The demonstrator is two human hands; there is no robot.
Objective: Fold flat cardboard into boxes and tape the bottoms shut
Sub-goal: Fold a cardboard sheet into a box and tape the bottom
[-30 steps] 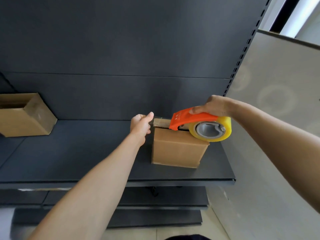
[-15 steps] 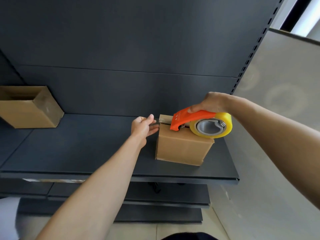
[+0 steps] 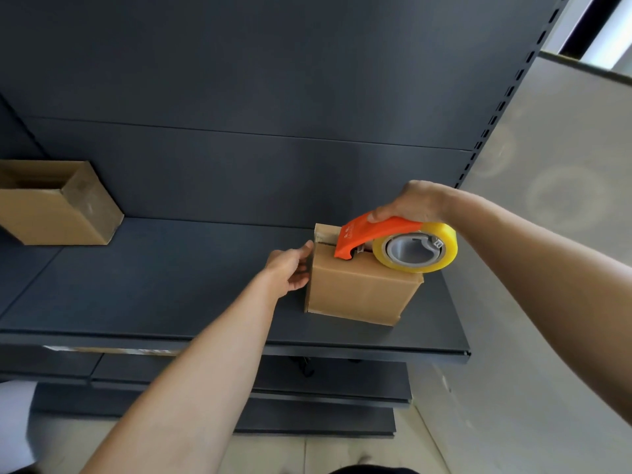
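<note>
A small brown cardboard box [image 3: 359, 292] stands on the dark shelf [image 3: 171, 285], its flaps on top. My right hand [image 3: 410, 203] grips an orange tape dispenser [image 3: 369, 234] with a yellow-edged roll of clear tape [image 3: 415, 249]; the dispenser's front end rests on the box top, near the seam. My left hand [image 3: 290, 268] lies flat against the box's left side, fingers spread along its upper edge, steadying it.
Another open cardboard box [image 3: 58, 203] lies on its side at the shelf's far left. A dark back panel rises behind the shelf. A pale grey board [image 3: 547, 234] stands just right of the shelf. Lower shelves sit beneath.
My left hand opened from a pinch at the box's top corner to a flat hold on its left side. The dispenser stayed on the box top. The view shifted slightly.
</note>
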